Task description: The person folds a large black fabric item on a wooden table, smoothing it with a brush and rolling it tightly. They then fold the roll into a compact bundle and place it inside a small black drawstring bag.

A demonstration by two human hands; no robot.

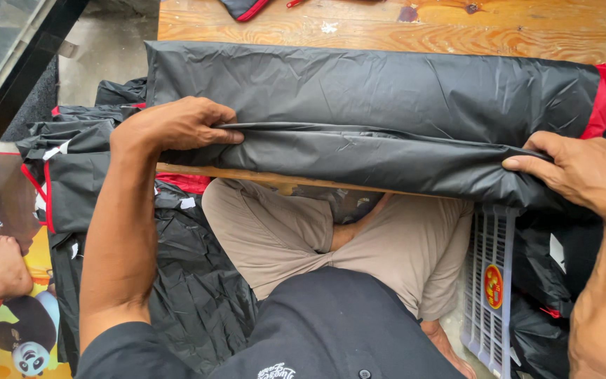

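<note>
Head view: left hand (170, 126) fingers clamped on fold of black plastic sheet (373, 98) at desk (457, 28) near edge; right hand (583, 175) fingers pinch its other end. Risk: slick fold slips off edge, grip light, sheet unrolls onto pile of black sheets (191, 281) below.

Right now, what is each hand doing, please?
Left hand: fingers closed on a fold of the black sheet.
Right hand: gripping the same fold at the other end.
</note>
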